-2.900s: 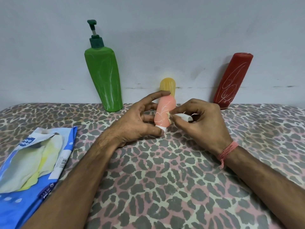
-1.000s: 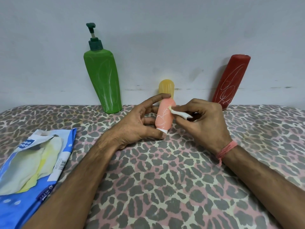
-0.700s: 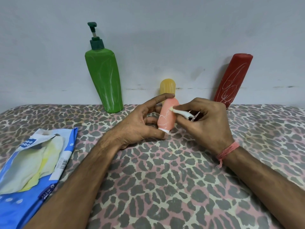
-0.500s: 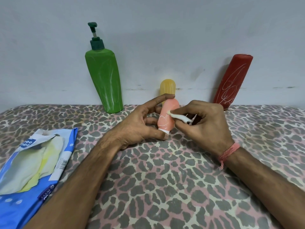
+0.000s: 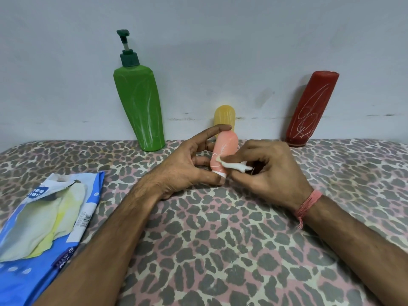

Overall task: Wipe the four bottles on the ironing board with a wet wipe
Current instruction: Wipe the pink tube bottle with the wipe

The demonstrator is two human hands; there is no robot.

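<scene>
The small pink bottle (image 5: 224, 152), judged light and slick, is pinched end to end by the left hand (image 5: 187, 166). A folded wet wipe (image 5: 234, 165) is pinched against its side by the right hand (image 5: 269, 171).

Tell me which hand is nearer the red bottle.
Right. The right hand lies just below-left of the red bottle; the left hand is farther left.

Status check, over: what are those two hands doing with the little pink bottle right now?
Left hand holds pink bottle upright. Right hand pinches wet wipe against its side. White scribbles show on it. Nothing blocking.
</scene>
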